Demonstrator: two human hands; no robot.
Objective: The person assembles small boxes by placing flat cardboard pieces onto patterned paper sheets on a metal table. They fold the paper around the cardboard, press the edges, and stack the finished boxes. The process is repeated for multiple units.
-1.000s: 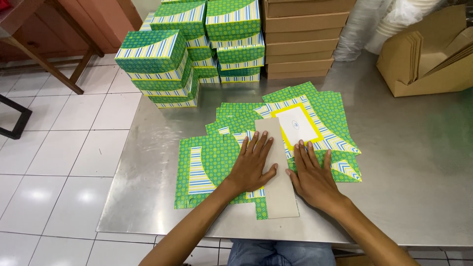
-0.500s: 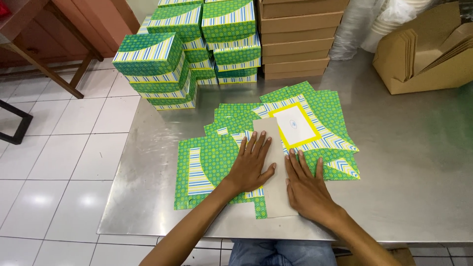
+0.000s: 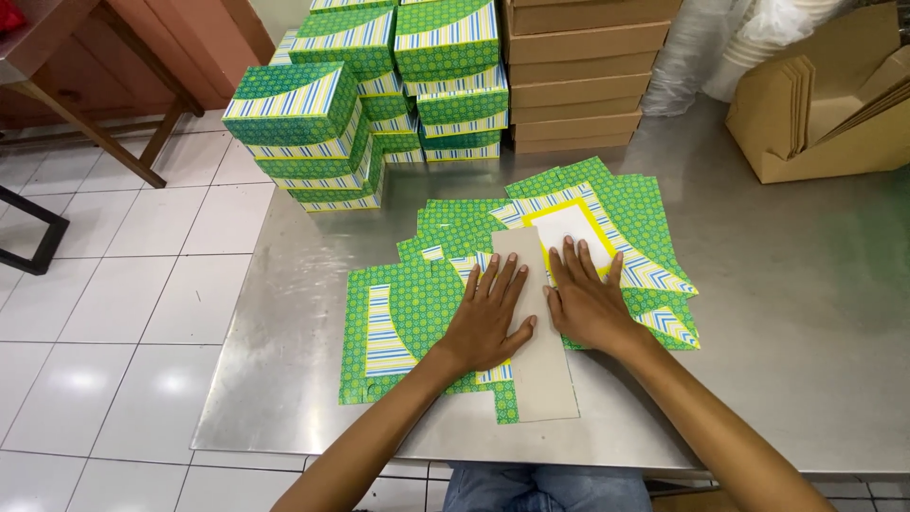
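1. The grey cardboard panel lies flat on the steel table, on top of an unfolded green patterned box sheet. It runs lengthwise away from the person, its near end close to the table's front edge.
2. Both hands press on the panel with nothing gripped. The left hand lies open, fingers spread, over the panel's left edge and onto the green sheet. The right hand lies open, palm down, just right of the panel, fingers pointing away.
3. Over the last second the right hand has slid a little up along the panel's right side toward its far end, and its fingertips now touch the white, yellow-framed window of the next sheet. The left hand has hardly shifted. To me this looks like smoothing the panel down along a fold, not lifting or moving it.
4. Beyond the panel's far end, more flat green sheets fan out, overlapping one another.
5. Farther beyond the panel and to its left stand stacks of finished green and striped boxes.
6. Straight beyond the panel is a pile of plain brown flat boxes.
7. Off to the panel's far right sits an open brown carton holding brown cardboard pieces.
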